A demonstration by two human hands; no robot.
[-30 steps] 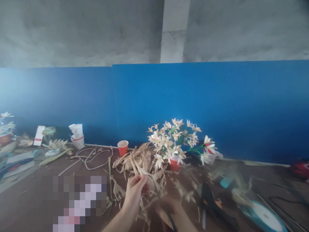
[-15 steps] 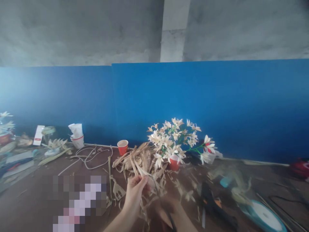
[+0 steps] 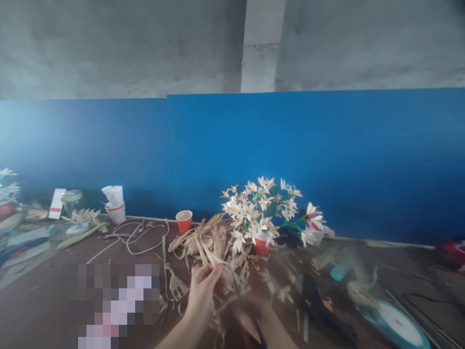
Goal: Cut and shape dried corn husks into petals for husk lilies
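My left hand (image 3: 204, 286) pinches a pale strip of dried corn husk (image 3: 211, 256) between thumb and fingers. Close by on the right, my right hand (image 3: 256, 317), blurred, is closed around dark-handled scissors (image 3: 236, 281). Their thin blades reach up to the husk beside my left fingertips; whether they are parted I cannot make out. Behind both hands lies a heap of dried husks (image 3: 196, 241). Cut husk scraps (image 3: 178, 287) are scattered around them. A bunch of cream husk flowers (image 3: 250, 211) on green stems stands in a red cup (image 3: 261, 245).
To the right lie a black glue gun (image 3: 325, 315) and a white-and-teal spool (image 3: 401, 325). A red paper cup (image 3: 184, 221), a white cord (image 3: 134, 251) and a white cup with tissue (image 3: 116, 213) stand or lie leftward. A blue partition (image 3: 290, 140) rises behind the table.
The scissors have shifted very slightly at the husk. My left hand keeps its pinch in the same place.
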